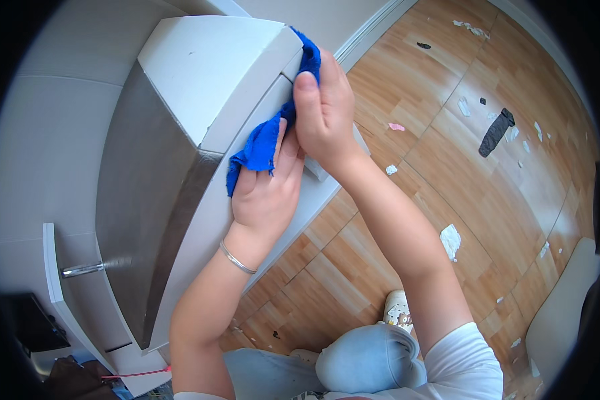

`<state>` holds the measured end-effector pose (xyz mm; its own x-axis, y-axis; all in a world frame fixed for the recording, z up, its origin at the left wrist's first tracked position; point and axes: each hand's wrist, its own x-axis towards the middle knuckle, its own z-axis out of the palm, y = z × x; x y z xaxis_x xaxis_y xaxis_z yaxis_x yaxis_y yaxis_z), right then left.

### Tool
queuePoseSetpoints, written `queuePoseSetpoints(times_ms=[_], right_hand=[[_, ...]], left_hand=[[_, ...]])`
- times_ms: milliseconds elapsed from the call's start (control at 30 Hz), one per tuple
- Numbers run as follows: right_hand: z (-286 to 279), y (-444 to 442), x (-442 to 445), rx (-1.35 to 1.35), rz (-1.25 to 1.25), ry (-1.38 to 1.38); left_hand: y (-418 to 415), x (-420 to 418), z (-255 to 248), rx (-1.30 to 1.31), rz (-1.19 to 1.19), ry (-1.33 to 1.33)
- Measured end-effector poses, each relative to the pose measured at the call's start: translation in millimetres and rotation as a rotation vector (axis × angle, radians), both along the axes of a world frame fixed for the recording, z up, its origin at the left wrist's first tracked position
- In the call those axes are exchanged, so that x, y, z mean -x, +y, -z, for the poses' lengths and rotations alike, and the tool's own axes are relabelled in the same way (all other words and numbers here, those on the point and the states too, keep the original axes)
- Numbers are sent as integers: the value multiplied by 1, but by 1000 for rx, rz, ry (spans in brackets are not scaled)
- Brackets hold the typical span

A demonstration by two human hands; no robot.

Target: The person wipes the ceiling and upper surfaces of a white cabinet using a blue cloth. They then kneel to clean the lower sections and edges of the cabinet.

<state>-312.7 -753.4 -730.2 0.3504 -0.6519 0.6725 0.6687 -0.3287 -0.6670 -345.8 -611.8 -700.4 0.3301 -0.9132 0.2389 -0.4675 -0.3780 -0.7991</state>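
A bright blue cloth point(262, 146) lies against the front edge of a white cabinet point(220, 80), which has a dark grey top panel point(140, 200). My left hand point(267, 195), with a silver bangle point(237, 257) at the wrist, presses flat on the cabinet front, its fingers tucked under the cloth. Farther along, my right hand point(327, 110) holds another part of the blue cloth at the cabinet's far corner, thumb toward me. Between the hands the cloth is partly hidden, and the right fingertips are out of sight.
Paper scraps point(450, 242) and a crumpled black strip point(497, 132) litter the wood-look floor point(330, 270). A raised white shelf point(52, 270) on a metal post stands at left, near a black screen point(32, 320). A pale rounded piece of furniture point(562, 300) is at lower right.
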Motion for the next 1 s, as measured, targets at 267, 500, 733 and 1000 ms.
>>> queuePoseSetpoints(times_ms=[267, 500, 733, 1000], right_hand=[[107, -7, 7, -469, -394, 298], [189, -12, 15, -569, -447, 552], [248, 11, 16, -498, -123, 570], [282, 51, 34, -278, 82, 798]], left_hand=[[-29, -10, 36, -50, 68, 179], [-51, -24, 81, -58, 136, 276], [-49, -27, 152, -225, 131, 449], [-53, -22, 186, -358, 109, 583]])
